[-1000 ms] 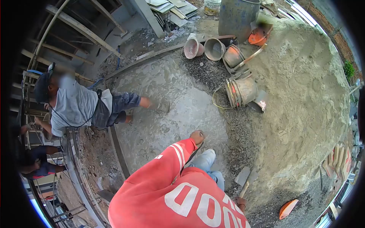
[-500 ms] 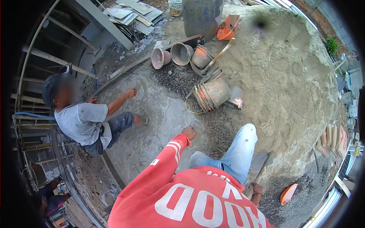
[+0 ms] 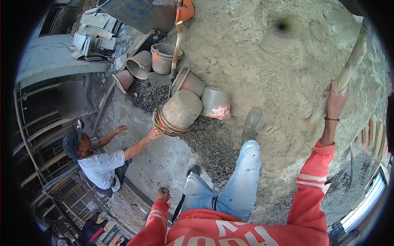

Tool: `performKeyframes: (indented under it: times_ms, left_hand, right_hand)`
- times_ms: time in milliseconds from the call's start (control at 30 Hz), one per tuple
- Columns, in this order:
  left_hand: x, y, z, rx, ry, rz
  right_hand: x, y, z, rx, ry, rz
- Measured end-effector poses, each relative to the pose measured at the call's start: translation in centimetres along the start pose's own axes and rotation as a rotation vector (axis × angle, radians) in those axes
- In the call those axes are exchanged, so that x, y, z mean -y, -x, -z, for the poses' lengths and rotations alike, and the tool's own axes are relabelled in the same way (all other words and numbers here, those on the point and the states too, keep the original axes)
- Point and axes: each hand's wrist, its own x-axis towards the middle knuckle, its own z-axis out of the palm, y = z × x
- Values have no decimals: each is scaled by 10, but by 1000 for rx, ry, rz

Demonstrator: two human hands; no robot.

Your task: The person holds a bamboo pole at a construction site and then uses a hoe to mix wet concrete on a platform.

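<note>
Firmly, a worker's right hand [image 3: 336, 98] clamps its fingers around a wooden shaft [image 3: 356, 57] over the sand [image 3: 279, 90], while the left hand [image 3: 163, 194] curls its fingers low, any load unclear. Sound handling calls for steady footing and a shaft kept clear of the co-worker's hand [image 3: 155, 133], which touches stacked buckets [image 3: 182, 110] lying tipped, their contents hidden.

A blurred wooden handle [image 3: 353, 61] runs toward the dark upper-right rim as the top edge crops a drum [image 3: 141, 14].
</note>
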Motion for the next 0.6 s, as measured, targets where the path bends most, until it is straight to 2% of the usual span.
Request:
performKeyframes:
  times_ms: [33, 100, 133, 200, 267, 300, 333, 367, 400, 433, 467, 500, 533, 567, 600]
  left_hand:
    - [44, -31, -37, -64, -140, -95]
    - [-101, 40, -39, 59, -138, -132]
    - [-122, 47, -51, 71, -157, -183]
    - [-181, 76, -60, 95, 28, -144]
    - [-210, 83, -54, 106, 24, -228]
    - [-223, 87, -52, 105, 27, -248]
    - [-229, 92, -49, 73, 60, -245]
    - [-234, 95, -41, 86, 60, -237]
    - [-238, 97, -32, 98, 64, -232]
    - [-242, 97, -22, 61, 101, -237]
    - [-244, 100, -12, 33, 113, -212]
    - [-243, 105, -5, 5, 134, -177]
    - [-234, 103, -1, -4, 213, -157]
    - [-228, 101, -4, -51, 282, -138]
    - [-221, 102, -6, -52, 283, -104]
  right_hand:
    - [-38, -40, -28, -30, 131, 113]
    - [-144, -66, -77, -16, 337, 123]
    - [-193, -63, -96, 6, 412, 104]
    - [-294, 5, -116, 155, 491, -80]
    - [-421, 82, -118, 452, 684, -370]
    - [-429, 100, -112, 682, 688, -567]
    - [-455, 108, -111, 782, 684, -672]
    - [-404, 99, -110, 751, 651, -689]
    - [-371, 82, -111, 812, 639, -716]
    - [-403, 75, -110, 834, 621, -725]
    - [-350, 55, -114, 837, 592, -787]
    - [-421, 43, -120, 894, 604, -774]
    - [-372, 22, -122, 926, 526, -794]
    - [-405, 3, -128, 1017, 591, -834]
    - [-354, -11, -129, 1000, 562, -949]
